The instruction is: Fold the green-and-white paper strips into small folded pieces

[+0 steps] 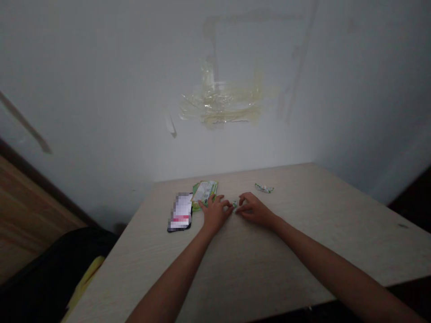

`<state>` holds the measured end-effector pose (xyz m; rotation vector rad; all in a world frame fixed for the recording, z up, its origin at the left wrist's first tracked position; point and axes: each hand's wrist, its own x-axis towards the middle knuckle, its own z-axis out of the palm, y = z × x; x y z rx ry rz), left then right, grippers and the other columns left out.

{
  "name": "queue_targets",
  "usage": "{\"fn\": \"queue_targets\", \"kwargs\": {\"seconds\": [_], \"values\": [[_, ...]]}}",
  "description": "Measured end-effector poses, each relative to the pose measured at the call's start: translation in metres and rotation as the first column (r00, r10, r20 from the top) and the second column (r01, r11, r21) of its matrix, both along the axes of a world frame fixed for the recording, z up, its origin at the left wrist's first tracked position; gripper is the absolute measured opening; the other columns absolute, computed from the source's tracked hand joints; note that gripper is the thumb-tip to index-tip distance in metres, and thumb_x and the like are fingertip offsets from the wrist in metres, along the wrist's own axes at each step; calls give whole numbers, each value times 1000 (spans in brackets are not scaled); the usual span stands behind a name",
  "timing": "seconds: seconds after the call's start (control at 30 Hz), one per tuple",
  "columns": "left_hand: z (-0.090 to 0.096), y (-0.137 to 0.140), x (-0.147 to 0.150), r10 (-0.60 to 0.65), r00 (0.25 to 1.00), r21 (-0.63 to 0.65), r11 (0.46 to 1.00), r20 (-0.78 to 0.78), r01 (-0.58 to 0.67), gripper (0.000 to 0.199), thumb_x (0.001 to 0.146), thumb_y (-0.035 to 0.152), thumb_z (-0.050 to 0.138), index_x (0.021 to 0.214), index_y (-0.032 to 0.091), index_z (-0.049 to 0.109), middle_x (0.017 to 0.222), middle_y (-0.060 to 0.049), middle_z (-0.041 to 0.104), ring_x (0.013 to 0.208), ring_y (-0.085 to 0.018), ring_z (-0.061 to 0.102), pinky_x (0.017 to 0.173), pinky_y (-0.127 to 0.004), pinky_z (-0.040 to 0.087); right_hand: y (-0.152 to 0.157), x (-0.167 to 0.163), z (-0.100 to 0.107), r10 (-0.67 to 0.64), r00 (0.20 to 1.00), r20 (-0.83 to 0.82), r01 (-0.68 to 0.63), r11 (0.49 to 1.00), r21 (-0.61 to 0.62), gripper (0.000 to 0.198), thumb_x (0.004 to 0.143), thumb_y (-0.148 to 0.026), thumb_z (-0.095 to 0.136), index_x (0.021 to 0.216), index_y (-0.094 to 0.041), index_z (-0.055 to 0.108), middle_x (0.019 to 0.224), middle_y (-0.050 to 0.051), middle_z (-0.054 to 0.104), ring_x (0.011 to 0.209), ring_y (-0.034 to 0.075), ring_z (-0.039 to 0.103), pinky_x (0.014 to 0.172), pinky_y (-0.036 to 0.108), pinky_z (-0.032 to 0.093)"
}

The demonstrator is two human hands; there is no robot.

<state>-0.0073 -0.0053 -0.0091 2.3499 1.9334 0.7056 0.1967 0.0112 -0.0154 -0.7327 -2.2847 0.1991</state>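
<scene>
Tabletop (323, 202) open at right — phone (182, 208) and green packet (206, 190) crowd left hand (214, 213).

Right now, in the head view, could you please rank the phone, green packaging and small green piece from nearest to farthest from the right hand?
1. Small green piece: just left of the right hand.
2. Green packaging: further left, by the left hand.
3. Phone: farthest left.

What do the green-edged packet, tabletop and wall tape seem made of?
Packet: thin, printed, so perhaps plastic film or paper; finish unclear.
Tabletop: likely matte wood-grain laminate, by its faint streaks.
Wall tape: probably clear plastic, by its glossy glints.
</scene>
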Motion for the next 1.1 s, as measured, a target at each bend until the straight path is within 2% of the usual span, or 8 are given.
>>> {"fn": "queue_targets", "kwargs": {"seconds": [0.33,0.63,0.93,1.1], "values": [[1,0,0,7,1000,-19,1000,-11,-7,17,84,49,63,92,38,72,134,3,58,136,-32,34,106,-77,4,-5,-1,8,-20,993,113,16,999,35,20,75,-12,72,88,-25,77,96,7,59,98,22,54,88,40,43],[4,-2,0,2,1000,-26,1000,6,-2,17,84,48,63,93,38,72,133,2,59,136,-32,34,106,-77,4,3,2,-4,-49,997,-60,47,998,-47,21,79,-12,70,91,-27,77,97,6,59,98,20,55,89,37,46],[4,0,0,-9,1000,-43,999,11,10,18,85,48,61,92,36,73,133,1,59,136,-33,33,106,-78,3,5,-2,-6,-103,994,46,103,995,10,19,76,-13,72,89,-25,78,96,7,59,98,22,54,88,38,45],[3,2,0,-16,1000,-6,1000,-9,16,17,83,49,63,89,36,72,133,3,59,136,-34,33,104,-79,2,7,-2,-10,-164,986,30,163,986,26,19,78,-15,71,91,-26,78,96,7,58,95,21,53,85,37,45]]}}
